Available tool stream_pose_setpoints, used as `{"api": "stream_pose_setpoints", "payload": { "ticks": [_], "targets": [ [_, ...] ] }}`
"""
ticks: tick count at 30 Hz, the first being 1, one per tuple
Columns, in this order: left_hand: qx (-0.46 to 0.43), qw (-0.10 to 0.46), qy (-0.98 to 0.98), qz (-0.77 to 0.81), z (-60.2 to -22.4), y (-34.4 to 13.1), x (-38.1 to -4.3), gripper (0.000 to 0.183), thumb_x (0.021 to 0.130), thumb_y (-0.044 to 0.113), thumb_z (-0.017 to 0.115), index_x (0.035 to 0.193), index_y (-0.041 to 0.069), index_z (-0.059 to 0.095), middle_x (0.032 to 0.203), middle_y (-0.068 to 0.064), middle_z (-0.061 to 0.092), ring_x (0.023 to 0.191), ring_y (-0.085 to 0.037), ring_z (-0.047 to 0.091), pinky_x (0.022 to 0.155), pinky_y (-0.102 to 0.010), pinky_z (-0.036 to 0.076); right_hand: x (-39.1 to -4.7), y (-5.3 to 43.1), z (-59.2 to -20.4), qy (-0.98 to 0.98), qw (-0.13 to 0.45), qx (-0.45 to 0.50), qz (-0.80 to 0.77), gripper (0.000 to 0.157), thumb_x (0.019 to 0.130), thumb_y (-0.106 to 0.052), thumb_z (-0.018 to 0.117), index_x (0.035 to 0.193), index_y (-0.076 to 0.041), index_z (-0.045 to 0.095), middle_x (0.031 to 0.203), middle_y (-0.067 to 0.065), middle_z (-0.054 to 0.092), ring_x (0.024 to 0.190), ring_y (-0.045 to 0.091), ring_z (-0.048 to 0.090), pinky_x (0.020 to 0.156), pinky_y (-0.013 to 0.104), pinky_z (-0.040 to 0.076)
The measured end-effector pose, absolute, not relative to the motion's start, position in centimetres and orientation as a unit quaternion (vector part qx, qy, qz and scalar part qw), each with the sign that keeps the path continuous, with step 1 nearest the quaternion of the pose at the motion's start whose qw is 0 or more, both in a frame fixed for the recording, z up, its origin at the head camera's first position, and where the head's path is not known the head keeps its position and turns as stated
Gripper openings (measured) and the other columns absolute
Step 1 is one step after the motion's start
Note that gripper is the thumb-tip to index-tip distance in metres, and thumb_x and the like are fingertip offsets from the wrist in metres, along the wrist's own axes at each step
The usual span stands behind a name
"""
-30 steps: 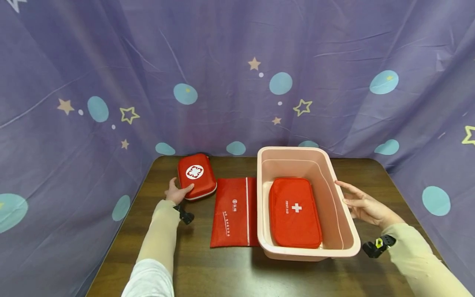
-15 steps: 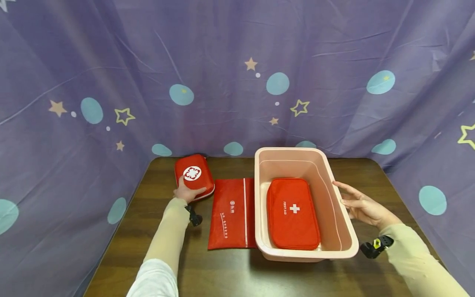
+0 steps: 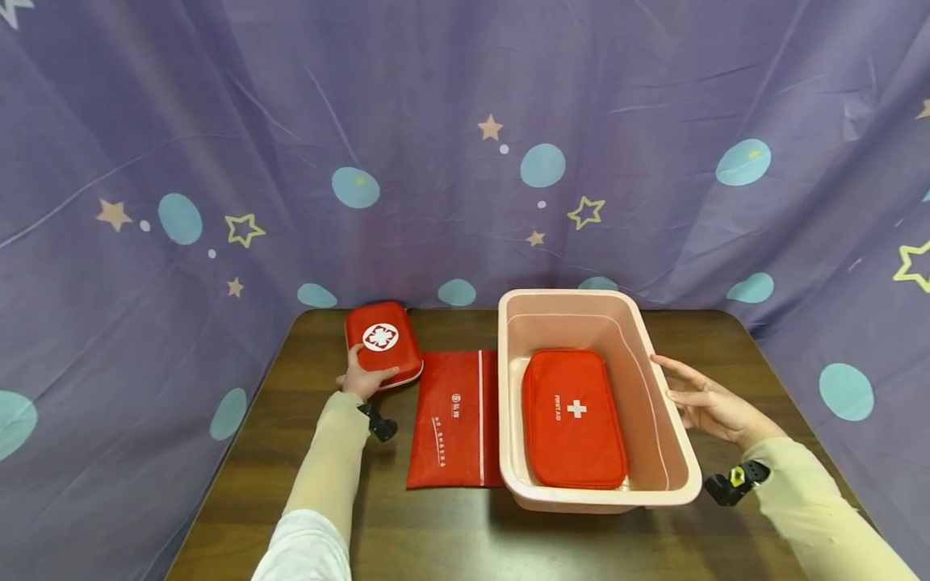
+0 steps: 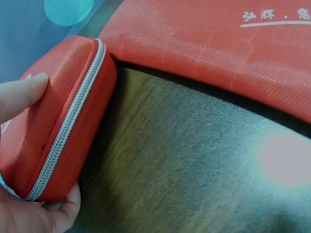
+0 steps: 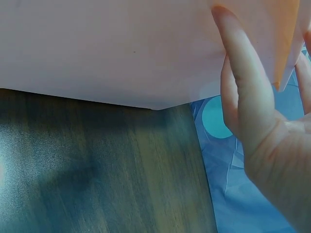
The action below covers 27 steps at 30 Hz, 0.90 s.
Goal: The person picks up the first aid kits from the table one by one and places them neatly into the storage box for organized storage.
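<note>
My left hand (image 3: 363, 379) grips a red hard-shell first-aid case (image 3: 388, 327) with a white round emblem at the back left. In the left wrist view, the thumb (image 4: 36, 90) lies on its top and fingertips curl round its lower side, across the silver zipper (image 4: 73, 119). My right hand (image 3: 715, 407) touches the outer right rim of a pink plastic bin (image 3: 657, 436) with extended fingers. Inside the bin lies a red fabric first-aid pouch (image 3: 577, 444) marked with a white cross.
A flat red bag (image 3: 450, 436) with white lettering lies between the case and the bin, its right side hidden by the bin. All stand on a brown wooden table (image 3: 407, 532). A purple patterned curtain (image 3: 436, 121) hangs behind.
My left hand has moved right, from the case's near left corner to a grip on it. The case has shifted very slightly. My right hand stays at the bin's rim.
</note>
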<state>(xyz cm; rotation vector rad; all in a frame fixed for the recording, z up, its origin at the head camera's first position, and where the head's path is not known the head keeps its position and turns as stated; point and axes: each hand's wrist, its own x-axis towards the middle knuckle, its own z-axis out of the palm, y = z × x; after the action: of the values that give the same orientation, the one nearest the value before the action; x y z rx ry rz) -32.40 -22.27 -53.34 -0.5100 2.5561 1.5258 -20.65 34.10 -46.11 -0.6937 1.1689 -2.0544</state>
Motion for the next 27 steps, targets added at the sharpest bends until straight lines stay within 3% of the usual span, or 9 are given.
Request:
{"api": "stream_pose_setpoints", "payload": {
  "ticks": [4,8,10,17,23,27],
  "targets": [
    [-0.151,0.057,0.835,0.526,-53.3,-22.6,-32.4,0.084,0.081,0.019,0.07,0.147,0.015,0.019,0.147,-0.027,0.027,0.129,-0.045,0.028,0.106,-0.052,0.033,-20.5,34.0,-46.1,0.45,0.33,-0.262,-0.787,0.061,0.1,0.007,0.019,0.148,-0.029,0.028,0.138,0.002,0.049,0.12,0.022,0.055,0.091,0.042,0.051],
    [-0.152,0.083,0.813,0.557,-53.0,-23.3,-32.0,0.075,0.089,0.015,0.06,0.15,0.018,0.017,0.149,-0.024,0.023,0.118,-0.039,0.042,0.087,-0.044,0.047,-20.5,33.9,-46.1,0.457,0.329,-0.258,-0.785,0.061,0.1,0.007,0.019,0.148,-0.03,0.028,0.137,0.001,0.05,0.12,0.021,0.055,0.091,0.042,0.051],
    [-0.152,0.1,0.8,0.571,-52.8,-23.6,-31.7,0.072,0.091,0.014,0.056,0.151,0.02,0.016,0.15,-0.024,0.021,0.112,-0.038,0.044,0.078,-0.042,0.05,-20.5,33.9,-46.1,0.46,0.328,-0.257,-0.784,0.061,0.1,0.006,0.019,0.148,-0.03,0.028,0.137,0.001,0.05,0.119,0.021,0.056,0.091,0.042,0.051],
    [-0.144,0.098,0.738,0.652,-53.2,-24.8,-31.0,0.069,0.096,0.012,0.052,0.151,0.021,0.012,0.15,-0.02,0.017,0.11,-0.035,0.044,0.068,-0.034,0.053,-20.5,33.9,-46.0,0.45,0.331,-0.266,-0.786,0.061,0.1,0.007,0.019,0.148,-0.03,0.028,0.136,0.003,0.051,0.119,0.021,0.056,0.092,0.042,0.051],
    [-0.153,0.101,0.676,0.713,-53.0,-25.3,-30.6,0.069,0.096,0.014,0.053,0.149,0.024,0.009,0.153,-0.014,0.009,0.116,-0.032,0.041,0.073,-0.035,0.053,-20.5,33.8,-45.9,0.441,0.33,-0.277,-0.787,0.062,0.099,0.007,0.018,0.148,-0.029,0.028,0.137,0.004,0.051,0.12,0.02,0.055,0.092,0.042,0.05],
    [-0.149,0.116,0.654,0.733,-52.5,-25.6,-30.2,0.072,0.095,0.019,0.055,0.149,0.026,0.008,0.15,-0.018,0.014,0.106,-0.025,0.05,0.075,-0.035,0.054,-20.5,33.7,-46.0,0.439,0.333,-0.27,-0.79,0.062,0.099,0.008,0.018,0.147,-0.029,0.029,0.137,0.003,0.051,0.12,0.02,0.055,0.092,0.042,0.05]
  ]
}}
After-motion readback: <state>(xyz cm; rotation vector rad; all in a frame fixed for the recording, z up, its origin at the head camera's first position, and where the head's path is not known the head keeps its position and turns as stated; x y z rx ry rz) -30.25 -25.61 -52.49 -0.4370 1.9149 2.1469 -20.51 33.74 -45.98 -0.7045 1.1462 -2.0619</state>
